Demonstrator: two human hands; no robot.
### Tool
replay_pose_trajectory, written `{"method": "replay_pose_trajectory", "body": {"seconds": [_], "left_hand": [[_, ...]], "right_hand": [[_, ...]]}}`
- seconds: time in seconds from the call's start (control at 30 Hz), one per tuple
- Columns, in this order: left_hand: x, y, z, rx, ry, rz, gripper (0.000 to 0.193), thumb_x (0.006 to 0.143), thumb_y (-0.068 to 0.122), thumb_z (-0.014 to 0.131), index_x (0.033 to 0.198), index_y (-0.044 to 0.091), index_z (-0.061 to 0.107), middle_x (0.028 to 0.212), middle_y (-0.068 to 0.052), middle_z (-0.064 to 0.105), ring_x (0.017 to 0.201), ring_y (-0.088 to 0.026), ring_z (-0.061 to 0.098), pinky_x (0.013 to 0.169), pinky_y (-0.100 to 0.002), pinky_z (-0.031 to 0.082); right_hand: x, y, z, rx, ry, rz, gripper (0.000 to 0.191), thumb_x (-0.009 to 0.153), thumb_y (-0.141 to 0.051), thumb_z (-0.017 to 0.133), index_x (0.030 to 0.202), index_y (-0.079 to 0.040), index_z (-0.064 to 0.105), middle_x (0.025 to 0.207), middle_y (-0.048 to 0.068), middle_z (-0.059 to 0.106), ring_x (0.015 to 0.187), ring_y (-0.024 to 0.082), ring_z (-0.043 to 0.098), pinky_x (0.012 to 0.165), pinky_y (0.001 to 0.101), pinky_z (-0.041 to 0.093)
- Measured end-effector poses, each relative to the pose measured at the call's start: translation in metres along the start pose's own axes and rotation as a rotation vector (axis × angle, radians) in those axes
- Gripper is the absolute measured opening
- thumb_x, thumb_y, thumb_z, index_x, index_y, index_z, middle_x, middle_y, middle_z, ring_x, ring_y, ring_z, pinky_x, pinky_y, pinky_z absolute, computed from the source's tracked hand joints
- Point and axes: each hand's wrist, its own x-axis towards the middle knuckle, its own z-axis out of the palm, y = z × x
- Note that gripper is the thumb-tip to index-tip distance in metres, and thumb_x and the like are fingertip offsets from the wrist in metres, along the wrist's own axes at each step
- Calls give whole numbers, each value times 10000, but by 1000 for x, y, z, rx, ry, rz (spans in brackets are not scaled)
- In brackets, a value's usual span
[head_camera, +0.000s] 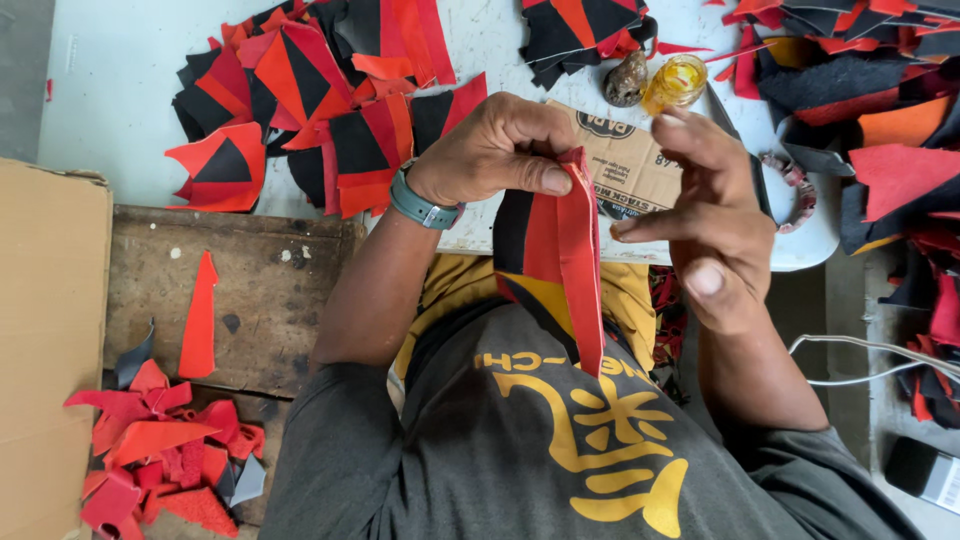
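Grey shirt (520, 450) with yellow print fills the near edge; red strip (580, 260), joined to a black-red-yellow piece (525, 250), hangs down in front of the chest, above the table edge; left hand (495, 150) pinches the strip's top end, thumb pressed on the red face, other fingers curled behind; grey watch (425, 207) on that wrist; right hand (705, 215) just beside the strip, not gripping, fingers extended and loosely together, index tip near the strip's right edge; scraps (160, 450) of red and grey lie on a wooden board (260, 290) at left, beside a cardboard sheet (50, 340); farther off, white table (120, 90) carries a cardboard piece (625, 165), small yellow jar (675, 82), brownish lump (626, 80), and heaps of red-black pieces (300, 100).
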Motion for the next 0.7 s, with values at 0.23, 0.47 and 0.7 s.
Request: {"method": "replay_pose_trajectory", "body": {"seconds": [0.23,0.47,0.7], "left_hand": [[-2,2,0,80,-39,62,190,994,182,814,1054,32,714,937,11,677,815,-54,612,732,-232,509],[-6,8,2,158,-16,62,193,995,192,826,1026,32,723,886,14,652,784,-52,582,713,-224,478],[-4,14,4,218,-26,36,207,997,202,824,1039,25,727,924,0,684,813,-52,610,743,-225,496]], "right_hand": [[3,-5,-4,-648,8,-269,583,915,-541,572,1094,-63,855,1482,272,418,1400,445,353,1179,608,258],[-1,-11,-2,-577,9,-293,562,887,-549,594,1046,-62,823,1317,247,486,1287,441,397,1104,580,334],[-5,-10,0,-416,-8,-158,569,888,-548,588,1112,-69,798,1430,194,462,1393,425,419,1195,561,341]]}}
